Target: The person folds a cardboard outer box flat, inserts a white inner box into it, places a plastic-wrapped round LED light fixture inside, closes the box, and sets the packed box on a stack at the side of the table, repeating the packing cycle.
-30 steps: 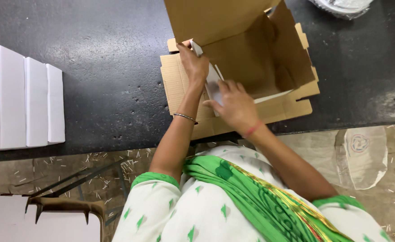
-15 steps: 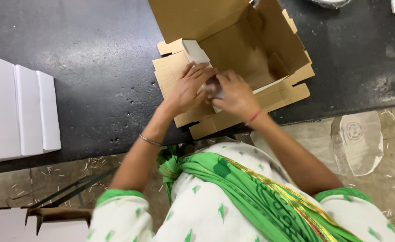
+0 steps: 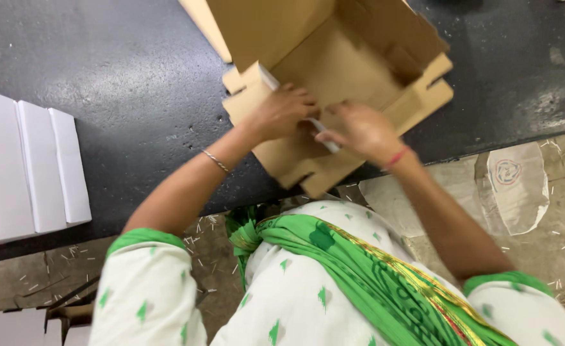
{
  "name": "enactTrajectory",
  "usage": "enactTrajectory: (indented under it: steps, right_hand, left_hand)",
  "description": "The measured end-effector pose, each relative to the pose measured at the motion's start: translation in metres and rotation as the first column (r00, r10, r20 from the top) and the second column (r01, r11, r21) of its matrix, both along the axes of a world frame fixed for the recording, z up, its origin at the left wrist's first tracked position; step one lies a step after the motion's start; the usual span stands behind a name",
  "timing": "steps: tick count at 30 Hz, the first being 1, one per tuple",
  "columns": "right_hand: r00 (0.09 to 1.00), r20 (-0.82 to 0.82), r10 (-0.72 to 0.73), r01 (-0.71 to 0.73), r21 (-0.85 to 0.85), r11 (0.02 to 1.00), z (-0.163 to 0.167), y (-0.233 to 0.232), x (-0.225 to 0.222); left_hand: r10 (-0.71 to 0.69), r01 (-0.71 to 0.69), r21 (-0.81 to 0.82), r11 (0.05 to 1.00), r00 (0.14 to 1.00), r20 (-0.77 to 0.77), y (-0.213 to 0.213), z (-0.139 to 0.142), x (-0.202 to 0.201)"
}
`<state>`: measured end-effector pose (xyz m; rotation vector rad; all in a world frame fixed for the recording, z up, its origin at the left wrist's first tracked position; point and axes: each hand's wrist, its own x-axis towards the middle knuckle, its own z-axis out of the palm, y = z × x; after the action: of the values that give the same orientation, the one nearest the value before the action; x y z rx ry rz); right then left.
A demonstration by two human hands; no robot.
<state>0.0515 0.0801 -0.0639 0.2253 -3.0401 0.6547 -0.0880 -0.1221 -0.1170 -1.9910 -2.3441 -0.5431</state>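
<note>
While both hands work at its near flaps, these lines hold:
Box: open brown corrugated cardboard carton (image 3: 353,70) at upper centre of the frame on the dark black tabletop (image 3: 116,77); its long axis runs from lower left to upper right, mouth facing the camera.
Left hand (image 3: 282,112): curled over the near left flap, pressing it.
Right hand (image 3: 359,128): closed around a thin white strip (image 3: 326,138) against the carton's front wall.
Left edge: white rectangular boxes (image 3: 32,166) in a row.
</note>
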Motion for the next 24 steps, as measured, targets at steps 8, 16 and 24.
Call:
enactTrajectory:
  steps: [8, 16, 24]
  right_hand:
    - [0.985, -0.106, -0.134, 0.136, 0.013, 0.991, -0.034, 0.000, 0.004]
    - [0.976, -0.006, -0.219, 0.218, 0.067, 0.974, -0.034, -0.005, -0.009]
    - [0.963, -0.141, 0.229, -0.256, -0.220, 0.941, 0.017, -0.013, 0.003]
  left_hand:
    - [0.236, -0.246, 0.169, 0.954, 0.969, 0.078, 0.006, -0.013, -0.008]
    - [0.256, -0.264, 0.062, 0.963, 0.960, 0.114, 0.013, -0.019, -0.013]
    - [0.404, -0.381, 0.135, 0.915, 0.854, -0.328, -0.040, 0.009, -0.045]
